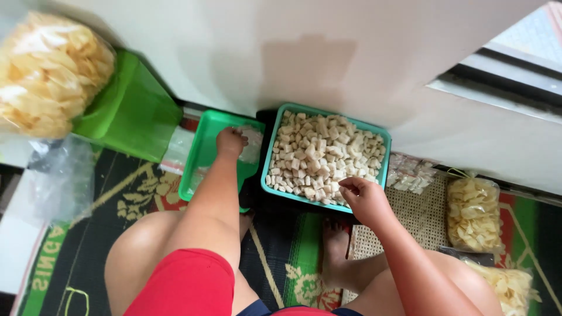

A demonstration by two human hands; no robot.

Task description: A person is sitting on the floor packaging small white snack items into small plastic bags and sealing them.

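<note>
I sit on a patterned mat with a teal tray full of small pale cracker pieces in front of me. My right hand rests at the tray's near right corner, fingers pinched on a few pieces. My left hand reaches into a green dustpan-shaped scoop to the left of the tray, fingers curled on a clear plastic bag lying in it.
A white wall stands right behind the tray. A large bag of yellow chips and a green bin are at upper left. More filled chip bags and small packets lie on a woven mat at right.
</note>
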